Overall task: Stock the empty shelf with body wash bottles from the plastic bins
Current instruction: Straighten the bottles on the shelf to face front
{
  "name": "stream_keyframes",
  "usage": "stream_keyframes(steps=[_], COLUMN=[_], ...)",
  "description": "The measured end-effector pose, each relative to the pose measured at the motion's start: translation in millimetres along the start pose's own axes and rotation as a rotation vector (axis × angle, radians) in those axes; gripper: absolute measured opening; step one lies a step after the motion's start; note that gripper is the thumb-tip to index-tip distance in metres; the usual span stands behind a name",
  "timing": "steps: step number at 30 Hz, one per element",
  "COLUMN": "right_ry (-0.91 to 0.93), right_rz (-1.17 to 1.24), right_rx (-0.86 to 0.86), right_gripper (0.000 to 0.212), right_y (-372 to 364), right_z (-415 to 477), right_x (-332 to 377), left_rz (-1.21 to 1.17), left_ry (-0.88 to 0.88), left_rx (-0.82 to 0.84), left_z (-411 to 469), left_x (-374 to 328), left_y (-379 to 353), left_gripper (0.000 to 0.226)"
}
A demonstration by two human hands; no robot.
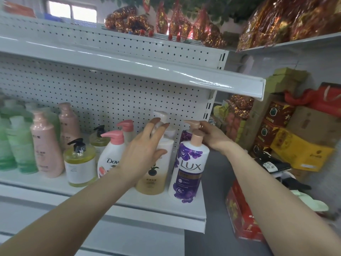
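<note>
At the right end of the shelf (156,201), two purple bottles stand upright one behind the other: the front purple bottle (189,169) near the shelf's edge, the rear purple bottle (185,134) close behind it. The right hand (212,135) reaches in from the right, behind the front one's pump, and its fingers curl about the pump head of the rear purple bottle; the front cap hides part of that grip. Just left of the pair stands a cream bottle (156,178), also upright. The left hand (142,152) lies against its shoulder and neck with straight, spread fingers, gripping nothing. A Dove bottle (110,154) stands further left. Both hands are level with the pumps, so each bottle's long axis runs straight down from hand to shelf. The right hand is nearer the purple pair, the left nearer the cream one. The step in hand looks like squaring these bottles into line; any nudge at the neck should be gentle, since tall bottles tip easily. No bins are in view.
</note>
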State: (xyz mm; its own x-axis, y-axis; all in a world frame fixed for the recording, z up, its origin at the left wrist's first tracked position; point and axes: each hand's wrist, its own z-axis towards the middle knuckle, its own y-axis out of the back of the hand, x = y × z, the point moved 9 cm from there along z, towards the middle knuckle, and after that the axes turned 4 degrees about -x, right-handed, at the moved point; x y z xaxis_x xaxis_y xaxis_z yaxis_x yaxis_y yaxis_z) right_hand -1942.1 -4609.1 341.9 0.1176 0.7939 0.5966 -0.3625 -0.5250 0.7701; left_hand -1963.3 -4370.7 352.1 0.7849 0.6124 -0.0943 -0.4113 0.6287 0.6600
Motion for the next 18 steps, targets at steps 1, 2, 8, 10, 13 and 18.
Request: stream_keyframes(steps=[1, 2, 8, 10, 13, 18], right_ry=[-0.003, 0.003, 0.329, 0.358, 0.328, 0.305], right_rz=[0.023, 0.044, -0.114, -0.276, -0.363, -0.288], right_rx=[-0.068, -0.172, -0.418, -0.327, -0.233, -0.168], right_gripper=[0.041, 0.038, 0.032, 0.042, 0.061, 0.067], right_y=[9.0, 21.3, 32.4, 13.1, 0.4, 0.0], right_z=[-5.1, -12.9, -92.6, -105.6, -108.2, -103.0], right_x=[3.8, 9.2, 62.8, 67.1, 63.9, 62.2], left_rz=[-0.004, -0.009, 0.019, 0.043, 0.065, 0.042], left_ry=[-0.003, -0.002, 0.039, 0.055, 0.049, 0.075], left_rx=[0.007, 0.018, 0.017, 0.019, 0.033, 0.07], left_z=[-0.3, -1.0, -16.3, -19.2, -20.6, -19.9], left_x=[-0.1, -0.1, 3.7, 5.4, 5.1, 6.9], left_y=[-0.1, -0.3, -0.3, -0.7, -5.1, -9.4], left_gripper=[0.075, 0.075, 0.07, 0.063, 0.059, 0.059])
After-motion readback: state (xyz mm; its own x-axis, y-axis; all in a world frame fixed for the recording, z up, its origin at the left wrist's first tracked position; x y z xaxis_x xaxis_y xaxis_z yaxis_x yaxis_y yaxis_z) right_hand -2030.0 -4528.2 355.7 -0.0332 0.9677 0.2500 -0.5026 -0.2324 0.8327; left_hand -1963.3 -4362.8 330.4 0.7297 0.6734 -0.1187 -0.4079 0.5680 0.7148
